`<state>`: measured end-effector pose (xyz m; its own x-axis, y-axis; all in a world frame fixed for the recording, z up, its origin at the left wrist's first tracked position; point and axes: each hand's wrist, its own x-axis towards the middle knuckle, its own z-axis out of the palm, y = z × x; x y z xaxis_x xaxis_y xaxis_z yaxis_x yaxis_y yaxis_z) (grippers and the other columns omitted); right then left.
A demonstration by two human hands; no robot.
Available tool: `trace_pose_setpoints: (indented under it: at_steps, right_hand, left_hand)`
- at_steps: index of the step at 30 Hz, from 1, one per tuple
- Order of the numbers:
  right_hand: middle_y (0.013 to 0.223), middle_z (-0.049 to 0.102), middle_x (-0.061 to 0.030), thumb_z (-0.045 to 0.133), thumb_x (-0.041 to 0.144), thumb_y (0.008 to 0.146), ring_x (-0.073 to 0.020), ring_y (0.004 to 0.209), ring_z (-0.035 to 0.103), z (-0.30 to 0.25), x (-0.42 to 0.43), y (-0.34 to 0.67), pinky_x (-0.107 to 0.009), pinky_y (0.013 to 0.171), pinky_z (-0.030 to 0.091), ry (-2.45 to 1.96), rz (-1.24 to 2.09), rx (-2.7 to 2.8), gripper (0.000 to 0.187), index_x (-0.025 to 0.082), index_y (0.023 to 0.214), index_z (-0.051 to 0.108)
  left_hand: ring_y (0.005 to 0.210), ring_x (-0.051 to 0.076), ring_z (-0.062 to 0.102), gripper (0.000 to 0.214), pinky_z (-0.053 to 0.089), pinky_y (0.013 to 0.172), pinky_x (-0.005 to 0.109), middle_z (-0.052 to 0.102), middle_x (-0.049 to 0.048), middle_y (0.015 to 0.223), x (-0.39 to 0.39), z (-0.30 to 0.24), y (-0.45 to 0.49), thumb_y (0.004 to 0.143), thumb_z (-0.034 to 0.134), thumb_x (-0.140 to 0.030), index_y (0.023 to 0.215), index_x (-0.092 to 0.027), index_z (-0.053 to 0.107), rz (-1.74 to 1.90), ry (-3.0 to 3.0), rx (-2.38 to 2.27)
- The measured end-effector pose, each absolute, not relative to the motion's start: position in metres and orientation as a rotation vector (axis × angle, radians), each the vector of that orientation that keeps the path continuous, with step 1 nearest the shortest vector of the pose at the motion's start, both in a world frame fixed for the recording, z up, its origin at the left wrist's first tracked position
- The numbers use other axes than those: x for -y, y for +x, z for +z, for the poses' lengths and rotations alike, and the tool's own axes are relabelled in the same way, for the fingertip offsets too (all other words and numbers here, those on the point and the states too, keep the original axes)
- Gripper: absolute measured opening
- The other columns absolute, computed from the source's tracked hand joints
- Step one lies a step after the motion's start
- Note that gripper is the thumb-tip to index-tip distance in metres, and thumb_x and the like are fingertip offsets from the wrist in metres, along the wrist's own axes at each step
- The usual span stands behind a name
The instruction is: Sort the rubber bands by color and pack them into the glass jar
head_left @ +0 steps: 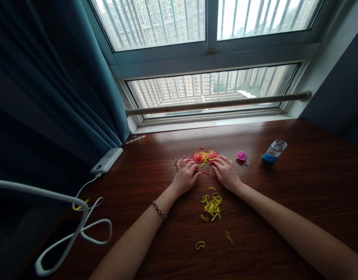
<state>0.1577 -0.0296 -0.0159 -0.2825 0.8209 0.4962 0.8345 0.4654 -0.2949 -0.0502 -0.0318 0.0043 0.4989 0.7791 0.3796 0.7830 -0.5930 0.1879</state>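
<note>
A mixed pile of small red, pink and yellow rubber bands (204, 156) lies on the dark wooden table (255, 217). My left hand (185, 175) rests at the pile's left side, fingers spread over some red bands. At the right edge, my right hand (225, 171) touches the pile with its fingers stretched out. Neither hand lifts anything. Nearer to me, between my forearms, is a separate heap of yellow rubber bands (213, 206). Two loose yellow bands, one a curled rubber band (200, 245) and one a long rubber band (229, 238), lie closer still.
To the right are a pink cup-shaped lid (242, 156) with a loop and a clear jar (272, 153) with a blue label. A white power bank (107, 161) with a white cable (97, 223) lies left by the blue curtain (109, 97). A window sill (181, 127) borders the far edge.
</note>
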Motion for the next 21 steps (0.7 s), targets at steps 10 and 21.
trace_pose_setpoints:
  at_steps: [10,21]
  right_hand:
    - [0.128,0.049,-0.0055,0.036,0.036,0.089,-0.0262,0.123,0.032,-0.0146,0.0312,0.1538,-0.045,0.102,0.020,-1.398,0.005,2.328,0.040,0.019,0.123,0.049]
    - [0.135,0.041,-0.0012,0.038,0.046,0.087,-0.0277,0.127,0.024,-0.0131,0.0302,0.1550,-0.049,0.102,0.017,-1.356,0.001,2.410,0.043,0.030,0.126,0.045]
  left_hand:
    - [0.126,0.027,0.026,0.043,0.000,0.105,0.051,0.047,0.0012,0.131,0.0283,-0.0003,-0.0501,0.087,0.035,-0.046,0.125,-0.028,0.045,-0.492,-2.831,1.314]
    - [0.117,0.024,0.036,0.034,0.008,0.104,0.049,0.055,0.0080,0.116,0.0313,0.0056,-0.0514,0.086,0.040,-0.040,0.109,-0.021,0.056,-0.605,-2.847,1.277]
